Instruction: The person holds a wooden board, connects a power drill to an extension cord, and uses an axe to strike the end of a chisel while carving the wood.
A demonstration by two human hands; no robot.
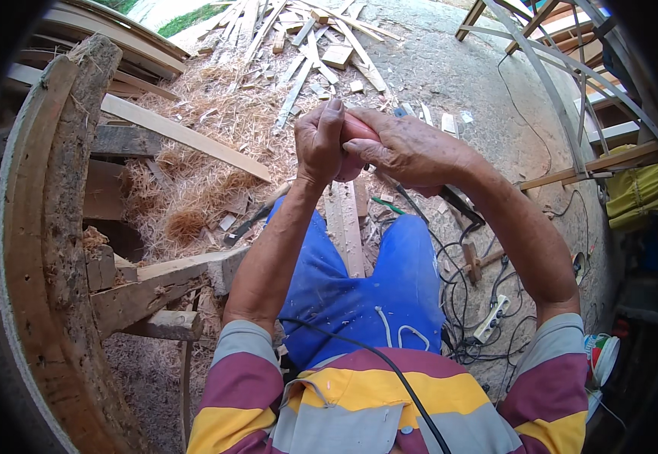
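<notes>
Striped shirt (450, 395) is filling the near foreground, black cable (413, 392) crossing it; white tub (607, 362) is sitting at the right edge, contents unclear. Left hand (318, 145) is curling in a fist and right hand (408, 147) is wrapping nearly closed, both gripping a smooth reddish piece (360, 129). It's showing between them above the blue trousers (401, 261), mostly covered, kind unclear.

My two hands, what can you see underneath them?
Below your left hand and right hand, pale wooden strips show between the legs of your blue trousers. Whatever your hands directly cover can't be seen.
</notes>
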